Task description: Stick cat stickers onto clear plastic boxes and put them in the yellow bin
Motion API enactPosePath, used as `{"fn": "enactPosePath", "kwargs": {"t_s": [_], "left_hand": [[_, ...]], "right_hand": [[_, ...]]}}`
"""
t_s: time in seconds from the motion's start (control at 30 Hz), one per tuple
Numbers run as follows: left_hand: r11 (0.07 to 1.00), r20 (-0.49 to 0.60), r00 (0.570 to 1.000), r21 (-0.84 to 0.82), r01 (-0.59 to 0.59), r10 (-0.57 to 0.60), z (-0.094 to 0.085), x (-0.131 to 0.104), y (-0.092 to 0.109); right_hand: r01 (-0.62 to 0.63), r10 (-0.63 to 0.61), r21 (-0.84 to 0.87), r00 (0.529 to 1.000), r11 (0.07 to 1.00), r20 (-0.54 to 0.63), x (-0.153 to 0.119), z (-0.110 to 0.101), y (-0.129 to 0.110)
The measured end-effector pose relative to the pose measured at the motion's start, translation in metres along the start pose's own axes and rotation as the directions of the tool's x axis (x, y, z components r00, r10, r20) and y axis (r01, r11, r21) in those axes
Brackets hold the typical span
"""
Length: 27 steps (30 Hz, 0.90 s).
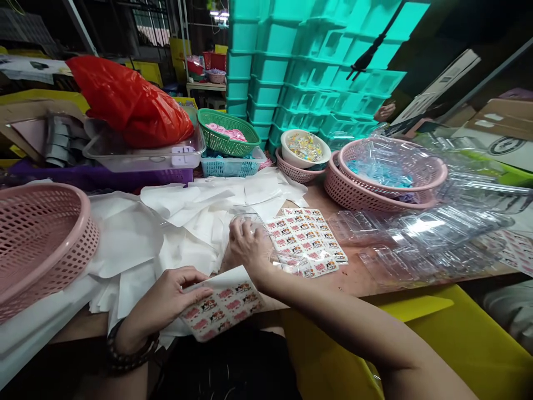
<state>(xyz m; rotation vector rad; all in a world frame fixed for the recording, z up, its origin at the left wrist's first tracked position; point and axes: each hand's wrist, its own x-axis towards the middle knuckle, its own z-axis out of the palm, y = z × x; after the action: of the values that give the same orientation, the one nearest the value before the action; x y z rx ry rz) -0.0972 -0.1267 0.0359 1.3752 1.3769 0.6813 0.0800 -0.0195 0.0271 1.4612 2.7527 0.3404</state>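
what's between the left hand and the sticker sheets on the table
The right hand and wrist are between the left hand and those sticker sheets; clear plastic also lies at the sheets' near edge.

Sheets of stickers (312, 236) lie on a worktable (352, 261), with loose papers (125, 233) spread to their left and a large basket (81, 239) at the far left. Plastic boxes (437, 228) cover the tabletop to the sheets' right. Behind the sheets, a bowl (297, 160) of small packets sits in a low basket (296, 173); nested baskets (353, 194) stand behind and to the right. Behind and to the left, a bag (133, 105) rests in a tub (141, 161). Stacked crates (270, 78) rise beyond the bowl.
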Motion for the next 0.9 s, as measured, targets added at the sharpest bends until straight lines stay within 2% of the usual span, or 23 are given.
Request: {"fn": "enactPosePath", "kwargs": {"t_s": [0.07, 0.13, 0.2, 0.27, 0.33, 0.37, 0.47, 0.53, 0.57, 0.63, 0.73, 0.8, 0.9], "left_hand": [[0.999, 0.021, 0.999, -0.006, 0.049, -0.049, -0.001, 0.000, 0.001], [0.997, 0.047, 0.995, 0.009, 0.082, -0.083, 0.002, 0.002, 0.004], [0.998, 0.099, 0.993, 0.029, 0.053, -0.056, 0.008, 0.005, 0.010], [0.999, 0.165, 0.986, 0.011, -0.041, 0.039, 0.014, 0.010, 0.015], [0.992, 0.173, 0.978, -0.063, -0.109, 0.118, 0.020, 0.015, 0.019], [0.986, 0.147, 0.979, -0.112, -0.122, 0.138, 0.023, 0.017, 0.019], [0.968, 0.050, 0.991, -0.229, -0.106, 0.121, 0.033, 0.021, 0.016], [0.960, 0.061, 0.994, -0.271, -0.073, 0.092, 0.040, 0.023, 0.011], [0.958, 0.077, 0.994, -0.282, -0.057, 0.082, 0.044, 0.024, 0.008], [0.957, 0.091, 0.992, -0.283, -0.054, 0.084, 0.051, 0.027, 0.004], [0.964, 0.076, 0.989, -0.244, -0.106, 0.128, 0.058, 0.032, 0.002], [0.969, 0.091, 0.984, -0.210, -0.134, 0.156, 0.061, 0.034, 0.003], [0.971, 0.138, 0.972, -0.171, -0.165, 0.190, 0.064, 0.035, 0.005]], "right_hand": [[0.080, -0.080, 0.088, 0.997, 0.993, -0.009, -0.002, -0.005, 0.006], [0.090, -0.078, 0.282, 0.996, 0.955, -0.053, -0.008, -0.018, 0.019], [0.047, -0.032, 0.553, 0.999, 0.832, -0.038, -0.019, -0.034, 0.034], [0.008, -0.114, 0.753, 0.989, 0.658, 0.089, -0.036, -0.046, 0.045], [-0.072, -0.239, 0.827, 0.940, 0.558, 0.243, -0.056, -0.050, 0.049], [-0.136, -0.257, 0.841, 0.916, 0.524, 0.308, -0.066, -0.050, 0.050], [-0.336, -0.172, 0.872, 0.894, 0.355, 0.414, -0.089, -0.042, 0.053], [-0.384, -0.135, 0.874, 0.889, 0.299, 0.437, -0.098, -0.038, 0.057], [-0.376, -0.112, 0.864, 0.895, 0.333, 0.433, -0.101, -0.038, 0.059], [-0.309, -0.038, 0.822, 0.928, 0.479, 0.372, -0.107, -0.040, 0.061], [-0.148, 0.047, 0.713, 0.986, 0.686, 0.159, -0.114, -0.044, 0.062], [-0.048, 0.031, 0.653, 0.999, 0.756, 0.037, -0.118, -0.043, 0.060], [0.041, 0.003, 0.602, 0.997, 0.798, -0.072, -0.121, -0.038, 0.058]]}}
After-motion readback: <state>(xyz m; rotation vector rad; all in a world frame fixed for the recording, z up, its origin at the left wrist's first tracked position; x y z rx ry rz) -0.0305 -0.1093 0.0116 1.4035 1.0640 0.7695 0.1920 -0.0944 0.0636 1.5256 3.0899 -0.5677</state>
